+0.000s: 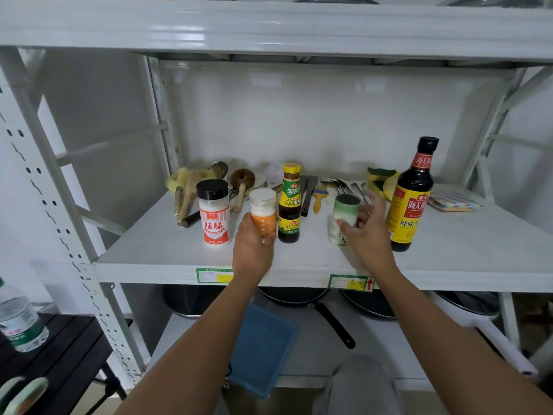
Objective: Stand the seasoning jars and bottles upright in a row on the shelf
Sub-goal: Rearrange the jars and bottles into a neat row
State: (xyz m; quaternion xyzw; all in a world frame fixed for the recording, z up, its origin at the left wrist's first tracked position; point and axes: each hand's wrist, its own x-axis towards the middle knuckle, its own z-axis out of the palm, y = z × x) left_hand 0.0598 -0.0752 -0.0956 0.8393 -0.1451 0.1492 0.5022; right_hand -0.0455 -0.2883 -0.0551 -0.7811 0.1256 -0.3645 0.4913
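Observation:
On the white shelf (167, 250) stand several seasoning containers in a row. From the left: a white jar with a black lid and red label (214, 214), an orange jar with a white lid (263, 214), a small dark sauce bottle with a yellow cap (289, 205), a white jar with a green cap (344, 217), and a tall dark soy sauce bottle (411, 196). My left hand (253, 250) grips the orange jar from the front. My right hand (369, 232) is wrapped around the green-capped jar. All stand upright.
Behind the row lie brushes (241, 184), a loofah (187, 181), spatulas (308, 196), cutlery, sponges (380, 181) and a cloth (454, 202). Pans (314, 301) and a blue cloth (260, 348) sit on the lower shelf. A water bottle (18, 322) stands at the left on a black table.

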